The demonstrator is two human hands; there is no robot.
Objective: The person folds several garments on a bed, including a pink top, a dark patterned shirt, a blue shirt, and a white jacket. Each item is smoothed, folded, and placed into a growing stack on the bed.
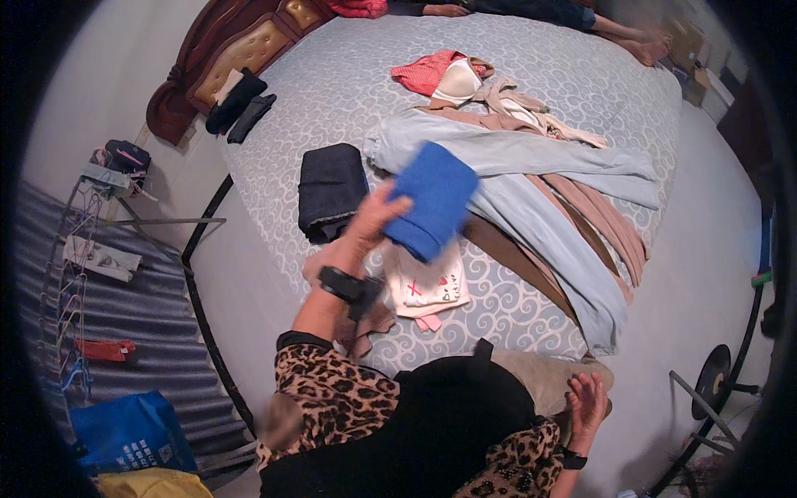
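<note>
My left hand (381, 215) grips a folded blue garment (436, 196) by its near left edge and holds it above the bed. Just left of it lies a folded dark garment (332, 190). Below the blue cloth sits a folded white and pink garment (429, 289) that bears printing, partly covered. Light blue trousers (535, 152) spread across the bed to the right, over brown and pinkish-brown clothes (613, 224). My right hand (587, 398) hangs near my knee at the bed's near right edge, holding nothing, its fingers apart and slightly curled.
On the patterned bed sheet (324, 75), farther back, lie a red striped garment (420, 73) and a white bra (459, 84). Folded dark clothes (240, 103) rest by the headboard (233, 62). A person's bare feet (647, 48) show at the far edge. A hanger rack (68, 267) stands left.
</note>
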